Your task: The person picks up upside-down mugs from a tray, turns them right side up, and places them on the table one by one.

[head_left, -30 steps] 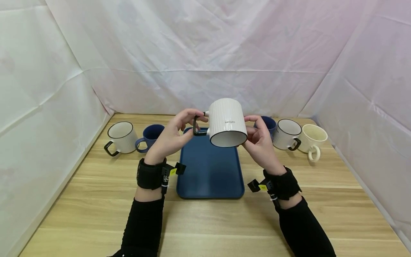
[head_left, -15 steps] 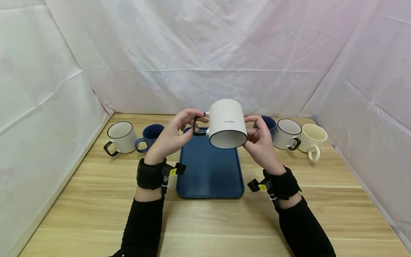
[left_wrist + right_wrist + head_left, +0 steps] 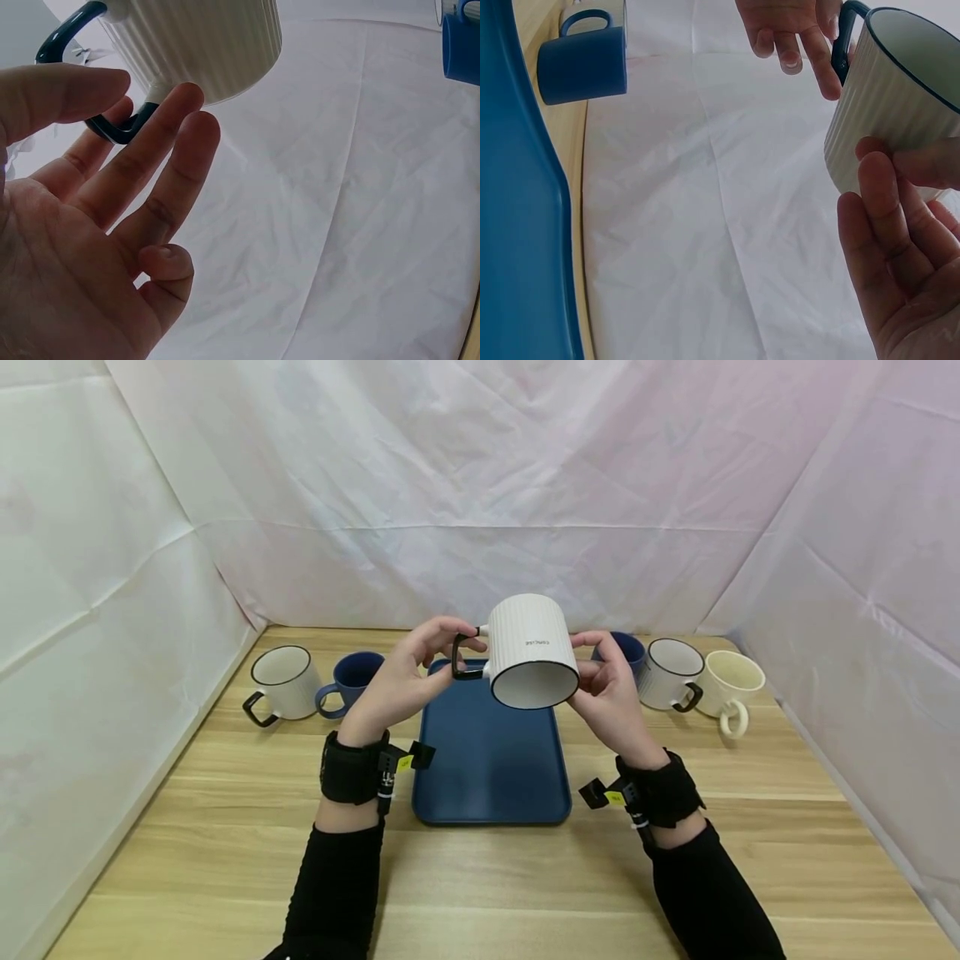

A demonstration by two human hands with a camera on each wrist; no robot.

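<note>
A white ribbed mug (image 3: 528,647) with a black rim and a black handle hangs in the air above the far end of a blue tray (image 3: 487,760), its mouth tipped towards me. My left hand (image 3: 405,681) pinches the handle (image 3: 116,129) between thumb and fingers. From the right side, my right hand (image 3: 607,693) holds the mug's body (image 3: 885,112) with fingers and thumb laid on the ribbed wall. The tray lies flat on the wooden table (image 3: 480,877) with nothing on it.
At the left of the tray stand a white mug (image 3: 281,681) and a blue mug (image 3: 351,677). At the right stand a blue mug (image 3: 628,647), partly hidden by my right hand, a white mug (image 3: 671,683) and a cream mug (image 3: 731,687). White cloth walls close in three sides.
The mug has sunk a little and its mouth has tipped slightly more towards me. Both hands keep the same hold.
</note>
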